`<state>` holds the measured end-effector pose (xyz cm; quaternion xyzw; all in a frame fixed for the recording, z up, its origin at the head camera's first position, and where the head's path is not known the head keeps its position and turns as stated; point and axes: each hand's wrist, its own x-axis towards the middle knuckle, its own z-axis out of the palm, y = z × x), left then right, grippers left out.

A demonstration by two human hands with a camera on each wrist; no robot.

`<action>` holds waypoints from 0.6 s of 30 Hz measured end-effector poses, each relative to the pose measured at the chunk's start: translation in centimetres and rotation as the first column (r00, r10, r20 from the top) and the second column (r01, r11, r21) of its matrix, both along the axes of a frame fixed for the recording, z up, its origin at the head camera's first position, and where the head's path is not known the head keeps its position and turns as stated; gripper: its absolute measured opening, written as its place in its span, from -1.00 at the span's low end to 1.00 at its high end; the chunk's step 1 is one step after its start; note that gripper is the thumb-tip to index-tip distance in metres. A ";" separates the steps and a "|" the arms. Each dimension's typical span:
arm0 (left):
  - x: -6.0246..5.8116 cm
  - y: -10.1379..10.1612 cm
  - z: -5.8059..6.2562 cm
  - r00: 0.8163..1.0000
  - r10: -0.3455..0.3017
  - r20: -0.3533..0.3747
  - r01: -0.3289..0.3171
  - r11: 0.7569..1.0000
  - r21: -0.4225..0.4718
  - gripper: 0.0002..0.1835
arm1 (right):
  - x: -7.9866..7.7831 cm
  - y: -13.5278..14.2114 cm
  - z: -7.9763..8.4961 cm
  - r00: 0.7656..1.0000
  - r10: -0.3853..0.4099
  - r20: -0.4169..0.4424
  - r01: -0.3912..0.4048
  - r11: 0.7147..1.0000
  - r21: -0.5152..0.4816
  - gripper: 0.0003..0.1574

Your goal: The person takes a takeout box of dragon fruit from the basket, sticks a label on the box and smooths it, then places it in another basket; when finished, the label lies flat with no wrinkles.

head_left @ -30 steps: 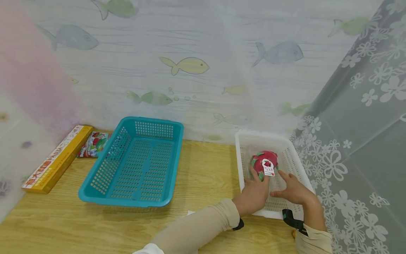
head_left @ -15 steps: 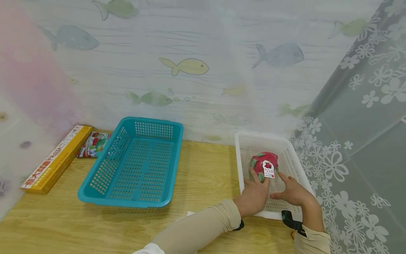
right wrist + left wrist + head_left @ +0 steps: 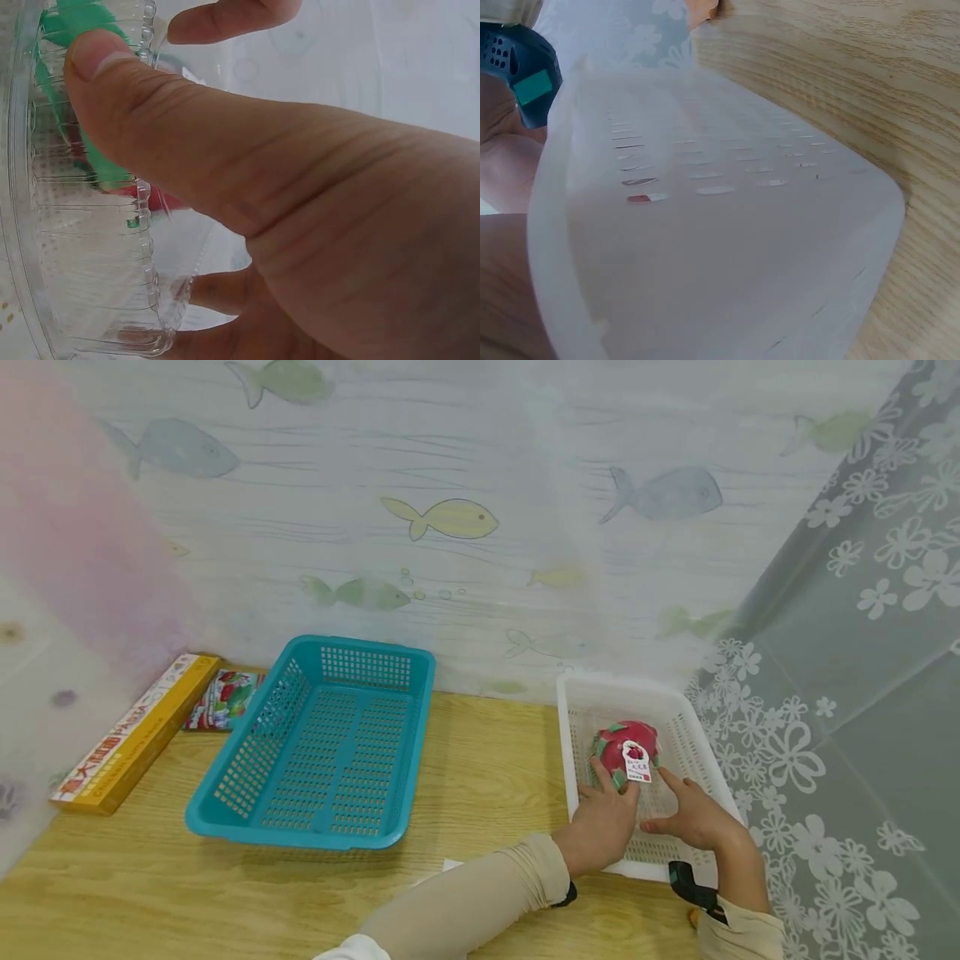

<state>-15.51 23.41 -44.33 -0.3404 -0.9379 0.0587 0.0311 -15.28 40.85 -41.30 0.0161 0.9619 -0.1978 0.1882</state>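
Observation:
In the head view, a clear plastic box [image 3: 667, 797] sits inside the white basket [image 3: 566, 743] on the right. Within it lies a red and green dragon fruit [image 3: 626, 747], and a white label [image 3: 637, 764] shows in front of the fruit. My left hand [image 3: 603, 822] reaches over the basket's near left side, its fingers extended on the box close to the label. My right hand [image 3: 693, 814] is at the box's right side with thumb and fingers spread. The right wrist view shows that thumb against the ribbed wall of the box [image 3: 90, 262]. Some fingertips are hidden.
To the left stands a teal basket [image 3: 420, 752]. Beside it lie a yellow pasta box [image 3: 138, 735] and a colourful packet [image 3: 225, 697]. A wooden table [image 3: 487, 768] carries everything. Behind hangs a fish-patterned curtain [image 3: 465, 435]; a flower-patterned one [image 3: 847, 693] is close on the right.
Both hands and the dragon fruit stay almost where they were. The white label has shifted very slightly downward; the whole view has moved a little.

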 end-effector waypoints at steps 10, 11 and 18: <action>-0.2 0.5 0.9 0.994 0.011 0.110 -0.012 1.000 0.005 -0.43 | -0.2 0.3 0.2 1.000 0.015 -0.004 -0.015 0.999 0.030 0.40; -0.2 0.5 1.0 0.989 0.027 0.147 -0.033 0.999 0.038 -0.38 | -0.1 0.3 0.3 1.000 0.013 -0.006 -0.013 0.999 0.032 0.40; -0.4 -0.8 1.7 0.984 -0.011 0.175 -0.028 0.976 0.218 -0.28 | 0.9 -0.9 1.5 0.996 -0.001 -0.085 0.011 0.993 0.114 0.49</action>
